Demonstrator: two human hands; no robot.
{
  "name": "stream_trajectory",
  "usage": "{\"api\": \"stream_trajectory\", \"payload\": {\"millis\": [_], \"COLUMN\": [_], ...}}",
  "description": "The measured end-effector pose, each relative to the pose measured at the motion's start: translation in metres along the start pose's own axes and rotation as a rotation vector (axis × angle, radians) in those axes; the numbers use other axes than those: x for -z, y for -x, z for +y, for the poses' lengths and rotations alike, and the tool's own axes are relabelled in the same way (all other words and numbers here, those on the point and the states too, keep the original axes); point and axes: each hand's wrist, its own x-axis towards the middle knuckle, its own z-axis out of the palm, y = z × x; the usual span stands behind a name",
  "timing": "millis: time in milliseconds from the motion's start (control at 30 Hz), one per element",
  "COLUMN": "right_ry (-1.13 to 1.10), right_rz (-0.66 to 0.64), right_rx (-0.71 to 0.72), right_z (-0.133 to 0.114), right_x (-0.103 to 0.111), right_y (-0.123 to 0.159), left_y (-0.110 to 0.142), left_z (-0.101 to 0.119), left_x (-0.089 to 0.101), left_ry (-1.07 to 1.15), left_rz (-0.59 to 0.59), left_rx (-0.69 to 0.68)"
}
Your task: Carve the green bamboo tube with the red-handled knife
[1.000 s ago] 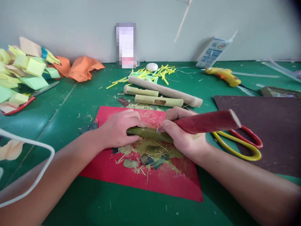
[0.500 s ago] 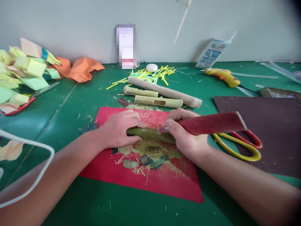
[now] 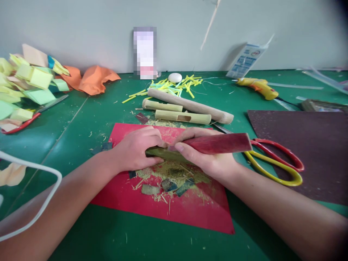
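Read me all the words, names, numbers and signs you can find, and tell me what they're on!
None can be read.
White-and-blue packet against the wall: blue print and a round mark, too small and blurred.
Upright phone-shaped rectangle: pixelated, so nothing is readable.
Yellow glue gun: no lettering I can make out.
Red tool handle in the right hand: no lettering shows.

A plain pale grey wall (image 3: 95, 36) rises behind a glossy green counter (image 3: 152, 235). A thin straight seam (image 3: 65, 127) crosses the counter's left side, where soft, pale light reflects off the surface.
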Motion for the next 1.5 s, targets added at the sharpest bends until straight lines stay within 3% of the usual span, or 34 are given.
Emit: {"api": "stream_trajectory", "payload": {"millis": [200,467,1100,1367,1500], "right_ry": [-0.024,0.05,-0.029,-0.013,-0.016], "right_rz": [-0.017,0.007,0.164,0.023,0.014], "right_rx": [-0.034,0.032,0.052,0.069,0.057], "right_z": [0.0,-0.005,0.005,-0.001,0.0], "right_x": [-0.002,0.0,0.0,0.001,0.0], "right_y": [-0.001,0.0,0.007,0.003,0.001], "left_y": [0.0,0.002,0.001,0.001,0.001], "left_z": [0.0,-0.002,0.001,-0.001,-0.001], "left_x": [0.0,-0.001,-0.001,-0.001,-0.001], "left_ry": [-0.003,-0.01,-0.005,-0.011,-0.01], "left_rz": [-0.001,0.013,0.007,0.012,0.016], "left_rx": [-0.001,0.001,0.004,-0.006,-0.015]}}
